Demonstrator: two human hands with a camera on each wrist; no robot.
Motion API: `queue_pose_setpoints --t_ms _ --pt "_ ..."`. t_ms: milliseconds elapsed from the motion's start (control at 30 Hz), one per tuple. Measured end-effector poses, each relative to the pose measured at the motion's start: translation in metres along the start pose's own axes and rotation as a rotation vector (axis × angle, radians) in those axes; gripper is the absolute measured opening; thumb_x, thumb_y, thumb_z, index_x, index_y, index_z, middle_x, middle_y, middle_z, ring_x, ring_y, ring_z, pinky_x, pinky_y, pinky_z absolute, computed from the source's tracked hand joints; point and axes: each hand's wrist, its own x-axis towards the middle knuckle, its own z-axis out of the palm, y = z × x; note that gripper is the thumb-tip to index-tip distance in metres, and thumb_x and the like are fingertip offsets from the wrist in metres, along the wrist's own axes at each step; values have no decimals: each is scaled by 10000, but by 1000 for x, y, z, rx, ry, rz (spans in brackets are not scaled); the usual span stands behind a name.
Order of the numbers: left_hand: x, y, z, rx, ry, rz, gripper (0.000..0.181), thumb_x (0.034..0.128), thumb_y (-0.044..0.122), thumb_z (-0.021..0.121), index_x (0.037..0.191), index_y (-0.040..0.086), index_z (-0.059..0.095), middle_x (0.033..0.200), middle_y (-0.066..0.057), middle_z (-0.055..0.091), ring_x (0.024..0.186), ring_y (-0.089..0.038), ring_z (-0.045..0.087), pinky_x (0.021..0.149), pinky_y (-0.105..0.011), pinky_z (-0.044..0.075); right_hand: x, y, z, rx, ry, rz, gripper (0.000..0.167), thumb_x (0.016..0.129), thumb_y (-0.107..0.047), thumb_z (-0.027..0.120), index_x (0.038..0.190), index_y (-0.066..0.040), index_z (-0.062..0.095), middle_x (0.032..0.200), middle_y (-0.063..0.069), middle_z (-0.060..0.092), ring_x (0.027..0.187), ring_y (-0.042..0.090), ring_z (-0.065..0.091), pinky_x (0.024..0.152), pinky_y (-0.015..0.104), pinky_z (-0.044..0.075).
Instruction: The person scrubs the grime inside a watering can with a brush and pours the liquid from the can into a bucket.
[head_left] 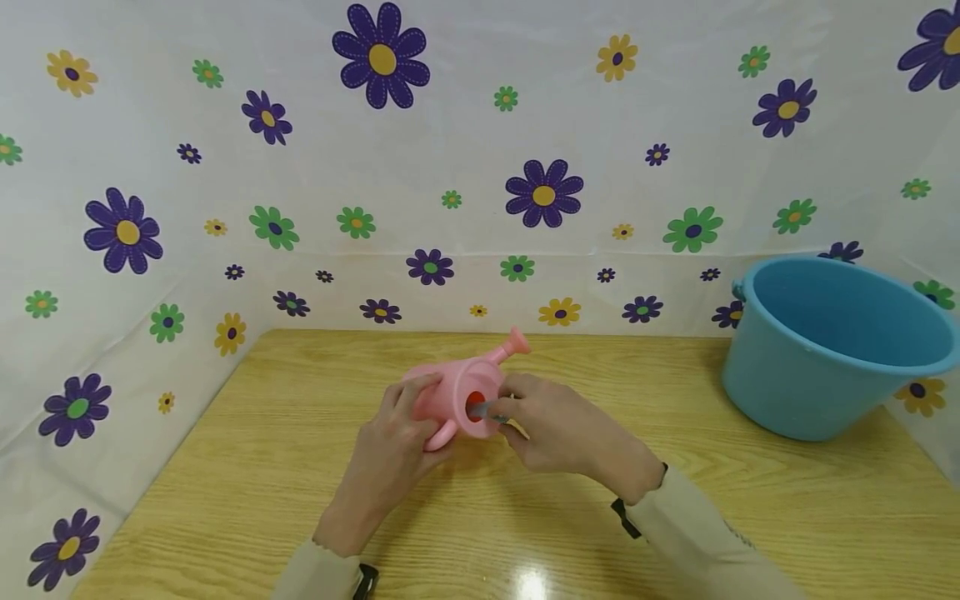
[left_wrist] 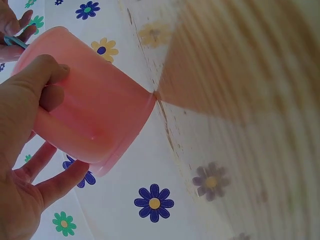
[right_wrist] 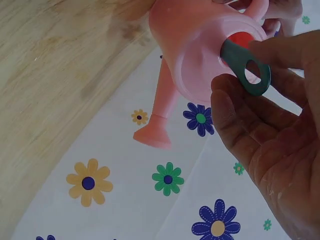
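A pink watering can (head_left: 450,379) lies tipped on the wooden table, its round opening facing me and its spout (head_left: 514,342) pointing up to the right. My left hand (head_left: 393,437) grips the can by its body and handle. Between thumb and fingers, my right hand (head_left: 558,425) pinches a blue-grey tool handle (right_wrist: 234,54) with a hole at its end. The tool's far end passes into the can's opening and is hidden. Something red (right_wrist: 241,39) shows inside there; whether it belongs to the tool, I cannot tell.
At the right of the table (head_left: 247,467) stands a large blue bucket (head_left: 802,383). A white sheet (head_left: 450,150) printed with flowers covers the walls behind and at both sides.
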Motion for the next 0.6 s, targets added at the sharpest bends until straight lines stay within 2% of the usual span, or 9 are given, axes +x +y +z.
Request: queue_pose_setpoints --t_ms 133,333,600 --pt "1 0 -1 5 -14 1 326 717 313 942 656 136 675 1378 -73 534 1188 -350 587 601 -395 638 1 -2 0 -44 3 -17 81 925 -78 731 998 -112 737 951 44 660 799 130 562 709 187 525" --pt "1 0 -2 6 -20 0 310 725 311 937 666 123 697 1366 -76 539 1191 -343 587 602 -397 639 0 -8 -2 -132 -14 -7 152 899 -23 743 1023 -110 725 970 58 638 836 152 562 728 200 524" --pt "0 -1 -2 2 -29 -20 319 706 327 946 673 120 705 1374 -76 528 1152 -349 594 585 -400 634 -2 -13 -15 -151 0 14 246 875 57 706 1053 -113 717 950 65 609 826 158 538 696 193 509"
